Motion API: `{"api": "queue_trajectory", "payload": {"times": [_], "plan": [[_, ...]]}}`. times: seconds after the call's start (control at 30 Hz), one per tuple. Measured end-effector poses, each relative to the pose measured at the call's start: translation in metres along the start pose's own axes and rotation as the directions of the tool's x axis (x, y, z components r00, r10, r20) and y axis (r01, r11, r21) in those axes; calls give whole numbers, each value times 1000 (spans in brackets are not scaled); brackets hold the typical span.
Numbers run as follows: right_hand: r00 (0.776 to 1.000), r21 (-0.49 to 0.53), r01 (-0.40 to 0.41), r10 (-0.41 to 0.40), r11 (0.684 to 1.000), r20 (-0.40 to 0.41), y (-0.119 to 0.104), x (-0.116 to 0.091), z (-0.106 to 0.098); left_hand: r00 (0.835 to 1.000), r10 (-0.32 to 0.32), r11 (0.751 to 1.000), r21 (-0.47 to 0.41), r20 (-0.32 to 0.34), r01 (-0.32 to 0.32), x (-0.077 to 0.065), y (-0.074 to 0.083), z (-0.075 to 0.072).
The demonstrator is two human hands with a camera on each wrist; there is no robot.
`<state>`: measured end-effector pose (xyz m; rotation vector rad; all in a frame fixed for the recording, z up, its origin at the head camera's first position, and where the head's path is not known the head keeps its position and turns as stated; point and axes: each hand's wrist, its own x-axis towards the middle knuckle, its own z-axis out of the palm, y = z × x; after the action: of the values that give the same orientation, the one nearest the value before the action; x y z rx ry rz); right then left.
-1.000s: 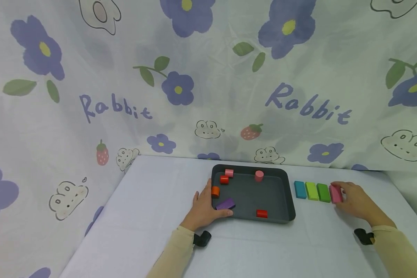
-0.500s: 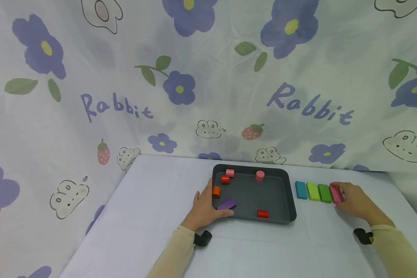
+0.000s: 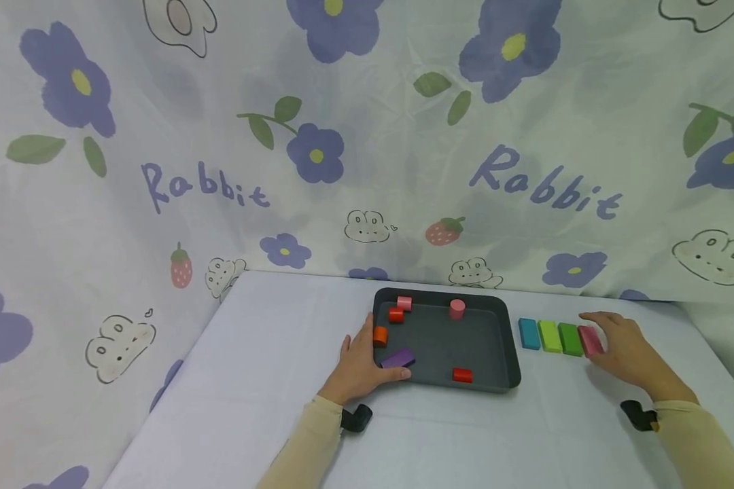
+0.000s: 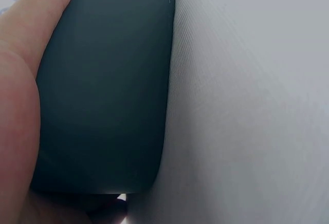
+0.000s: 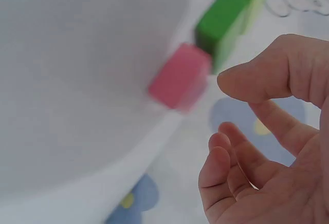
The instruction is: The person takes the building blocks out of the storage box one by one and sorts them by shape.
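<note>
My left hand (image 3: 357,367) spreads round the near-left corner of a dark grey tray (image 3: 489,346), thumb along the front rim and straight fingers along the left side. In the left wrist view the tray's outer wall (image 4: 108,90) fills the middle. At the right, my right hand (image 3: 626,350) has its thumb and fingers parted beside a pink block (image 3: 590,341). Right of the block in the right wrist view, the hand (image 5: 277,147) holds nothing. The pink block ends a row with a green block (image 3: 570,339), a yellow-green block (image 3: 549,336) and a blue block (image 3: 529,333).
Inside the tray lie a purple block (image 3: 397,358), an orange cylinder (image 3: 380,336), red cylinders (image 3: 462,375) and pink cylinders (image 3: 457,310). A white cloth (image 3: 269,380) covers the table. Behind it hangs a patterned curtain (image 3: 367,183).
My right hand's fingers have come off the pink block and spread apart; the block stays at the row's right end. My left hand and the tray keep their places.
</note>
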<state>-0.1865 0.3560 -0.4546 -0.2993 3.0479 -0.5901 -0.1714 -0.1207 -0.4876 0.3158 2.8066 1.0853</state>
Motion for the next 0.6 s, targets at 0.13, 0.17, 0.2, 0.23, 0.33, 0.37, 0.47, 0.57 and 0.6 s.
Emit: {"api": "queue_trajectory", "payload": {"times": [0.13,0.17,0.2,0.23,0.33,0.37,0.47,0.57,0.6], "plan": [[999,20,32,-32,999,-4,-13,0,-1,1000,-6,1000,5,4,5,0,-1,0],[999,26,41,-41,999,-5,-15,0,0,1000,-6,1000,5,4,6,0,-2,0],[999,32,48,-48,998,-6,-17,0,0,1000,-5,1000,3,4,5,0,-2,0],[998,35,56,-55,998,-12,-20,0,1,1000,-4,1000,2,3,4,0,-2,0],[997,40,72,-71,997,-33,-27,-2,2,1000,-2,1000,2,6,2,0,-2,1],[996,44,79,-78,996,-43,-30,-3,3,1000,-1,1000,3,7,1,0,-2,1],[990,51,115,-111,992,-83,-39,-5,2,1000,5,1000,4,5,-5,0,-2,1],[984,61,143,-136,988,-113,-48,-6,2,1000,7,1000,0,1,-7,0,-1,0],[983,63,148,-140,987,-116,-51,-6,3,1000,11,1000,-1,-1,-11,-1,0,-1]]}}
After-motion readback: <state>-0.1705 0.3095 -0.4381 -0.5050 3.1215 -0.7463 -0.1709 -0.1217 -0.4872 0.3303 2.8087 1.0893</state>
